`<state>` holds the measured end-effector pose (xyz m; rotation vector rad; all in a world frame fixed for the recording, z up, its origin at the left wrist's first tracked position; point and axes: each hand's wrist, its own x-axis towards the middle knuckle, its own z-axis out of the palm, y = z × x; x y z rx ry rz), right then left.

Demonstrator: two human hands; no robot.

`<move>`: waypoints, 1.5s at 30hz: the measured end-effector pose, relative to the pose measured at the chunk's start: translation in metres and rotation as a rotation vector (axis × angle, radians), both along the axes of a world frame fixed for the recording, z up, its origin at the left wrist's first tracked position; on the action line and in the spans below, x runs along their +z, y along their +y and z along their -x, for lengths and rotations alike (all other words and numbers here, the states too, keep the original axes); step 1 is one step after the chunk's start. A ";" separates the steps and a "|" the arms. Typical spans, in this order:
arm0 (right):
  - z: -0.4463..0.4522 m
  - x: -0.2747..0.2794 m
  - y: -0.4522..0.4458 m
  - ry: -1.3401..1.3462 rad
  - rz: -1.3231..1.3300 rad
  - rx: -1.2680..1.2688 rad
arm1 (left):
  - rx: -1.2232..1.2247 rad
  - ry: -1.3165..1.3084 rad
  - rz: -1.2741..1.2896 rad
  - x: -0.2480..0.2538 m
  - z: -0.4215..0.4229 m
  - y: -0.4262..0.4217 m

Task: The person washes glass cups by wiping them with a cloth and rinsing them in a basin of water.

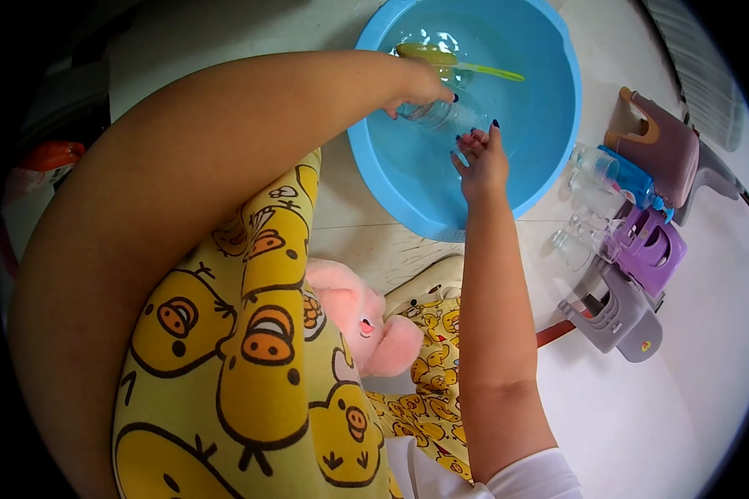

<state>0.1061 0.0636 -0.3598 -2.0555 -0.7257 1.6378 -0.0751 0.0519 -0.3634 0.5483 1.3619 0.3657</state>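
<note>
Bare left arm over yellow chick-print cloth, with two hands at a blue basin of water.
Part of a clear vessel is hidden by the left hand, its outline faint in the basin's left half; glare blurs a yellow tool beyond it, and the basin's far rim is cut off. Pale floor lies beneath, with clear glasses and purple plastic at right (something pink and plush sits nearer). Left fingers close around the vessel; the right hand has its fingers parted by the vessel's right end, contact impossible to tell.
</note>
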 end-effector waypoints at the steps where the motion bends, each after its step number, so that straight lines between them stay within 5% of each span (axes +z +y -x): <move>1: -0.001 0.001 0.002 0.001 0.001 0.000 | -0.026 0.021 -0.038 -0.002 0.000 0.000; 10: -0.003 0.005 0.016 -0.007 0.114 0.092 | -0.247 0.153 -0.205 -0.003 0.002 -0.001; 12: -0.006 -0.002 0.014 -0.007 0.055 0.139 | -0.239 0.175 -0.279 -0.006 -0.001 -0.003; 14: -0.007 -0.005 0.014 0.008 -0.020 0.195 | -0.590 0.385 -0.462 -0.009 -0.003 0.000; 23: -0.050 -0.029 0.017 0.019 -0.402 0.157 | -0.580 0.461 -0.540 -0.007 -0.006 -0.011; 26: -0.057 -0.025 0.017 0.045 -0.367 0.038 | -0.626 0.442 -0.510 -0.002 -0.003 -0.009; 28: -0.041 -0.001 0.013 -0.043 0.032 0.094 | -0.645 0.452 -0.504 -0.001 -0.004 -0.007; 31: -0.030 0.003 0.003 0.055 0.197 0.065 | -0.657 0.468 -0.514 -0.004 -0.005 -0.007; 36: -0.036 -0.005 0.009 0.161 0.206 -0.004 | -0.618 0.464 -0.555 0.001 -0.001 -0.008; 38: -0.047 -0.016 0.015 0.257 -0.057 0.157 | -0.589 0.376 -0.559 0.006 0.000 -0.009; 41: -0.053 -0.008 0.018 0.239 -0.087 0.277 | -0.588 0.411 -0.568 0.004 -0.001 -0.009; 45: -0.053 0.021 0.029 0.130 0.168 0.294 | -0.625 0.419 -0.539 0.003 -0.002 -0.007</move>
